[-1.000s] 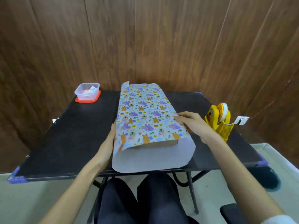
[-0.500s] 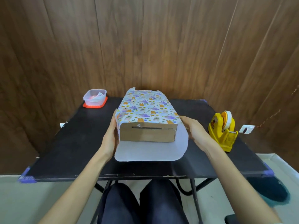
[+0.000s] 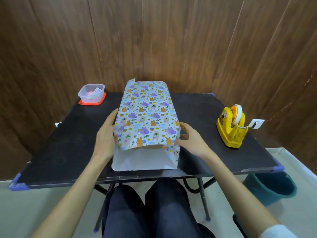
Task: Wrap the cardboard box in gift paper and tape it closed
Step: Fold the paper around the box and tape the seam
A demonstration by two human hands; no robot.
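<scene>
Black counter (image 3: 60, 145): left hand (image 3: 104, 140) lies flat against the box's (image 3: 152, 147) nine o'clock side; right hand (image 3: 192, 140) pinches paper (image 3: 145, 117) at three o'clock.

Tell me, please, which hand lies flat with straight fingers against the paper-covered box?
The left hand: its fingers lie straight along the left side of the gift paper, while the right hand curls its thumb and fingers at the right edge.

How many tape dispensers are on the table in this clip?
1. A yellow tape dispenser stands on the black table's right side, apart from the paper-covered box and the right hand. The box could hide something small behind it.
</scene>
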